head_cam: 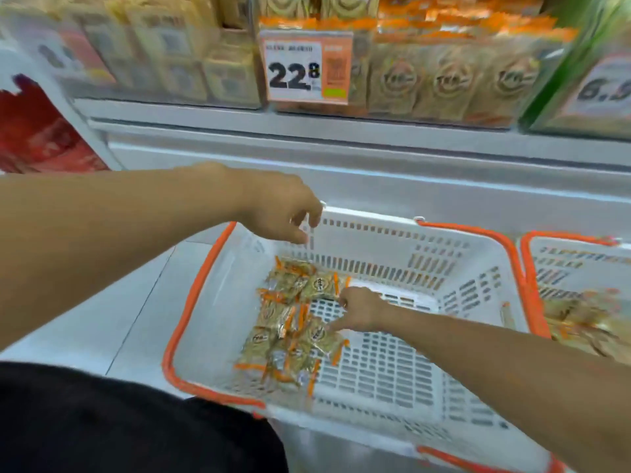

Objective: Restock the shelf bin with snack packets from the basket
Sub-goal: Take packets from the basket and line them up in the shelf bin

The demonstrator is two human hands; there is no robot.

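Head view. The white basket (426, 264) with orange rim sat below the shelf; a loose heap of snack packets (293, 322) lay at about 9 o'clock of its floor. The right hand (358, 310) reached down into the heap, fingers bent onto the packets at the pile's 3 o'clock edge; whether it had yet pinched one could not be told. The left hand (283, 213) hovered at the basket's 11 o'clock corner, fingers loosely curled, holding nothing. The shelf bin (444, 80), at 12 o'clock behind the price tag (305, 68), already stood nearly full. A second basket (580, 254) showed at 3 o'clock. Likely risks: slippery wrappers could let a packet slide from a shallow grasp, and the crowded bin could spill packets forward when more were pushed in.
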